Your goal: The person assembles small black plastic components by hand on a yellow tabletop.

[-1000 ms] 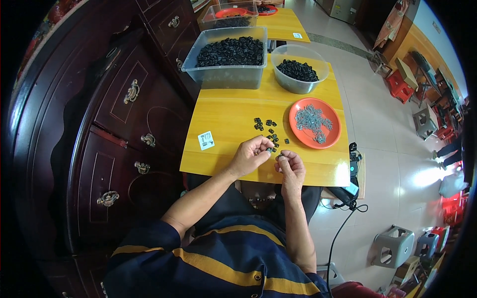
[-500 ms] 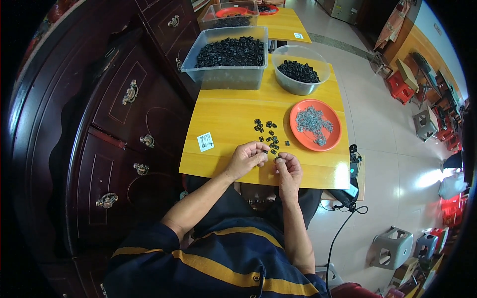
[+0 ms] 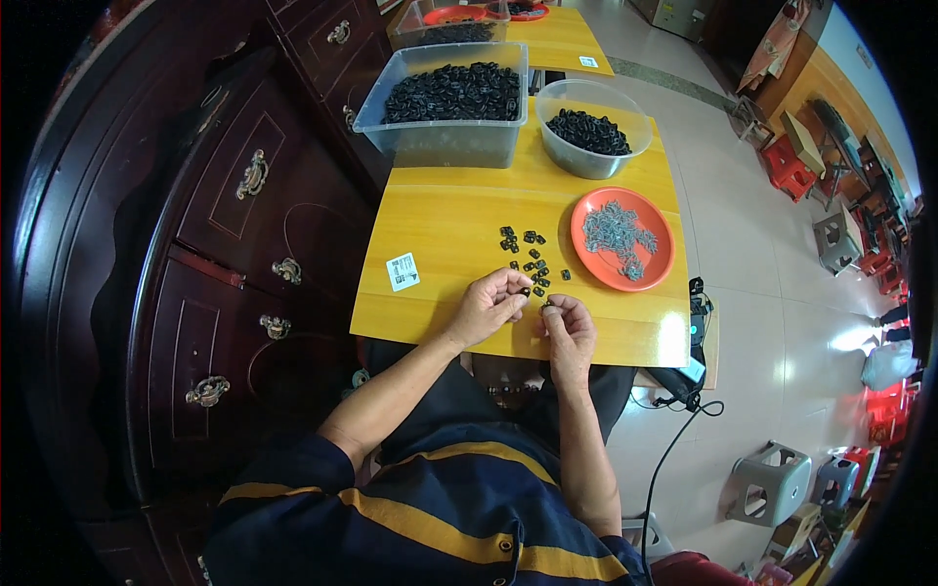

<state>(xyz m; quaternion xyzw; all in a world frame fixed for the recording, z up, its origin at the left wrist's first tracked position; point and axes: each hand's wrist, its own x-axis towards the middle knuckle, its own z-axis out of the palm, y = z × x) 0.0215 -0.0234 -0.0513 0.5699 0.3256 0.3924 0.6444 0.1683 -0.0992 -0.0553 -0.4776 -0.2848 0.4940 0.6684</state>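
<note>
My left hand is over the near part of the yellow table, its thumb and forefinger closed on a small black plastic piece. Just to its right, my right hand pinches something small and dark between thumb and fingertips; the fingers mostly hide it. A narrow gap separates the two hands. Beyond my fingertips lie several loose black plastic pieces, scattered on the wood. To their right is a round orange-red plate holding a pile of small silvery metal parts.
Farther back stand a clear rectangular bin and a round clear tub, both holding many black pieces. A white label lies on the table. Dark wooden drawers line the left; a black cable hangs at the right.
The table and its containers appear slightly higher in the picture. Both hands keep their pinching grips, with only slight movement of the fingers.
</note>
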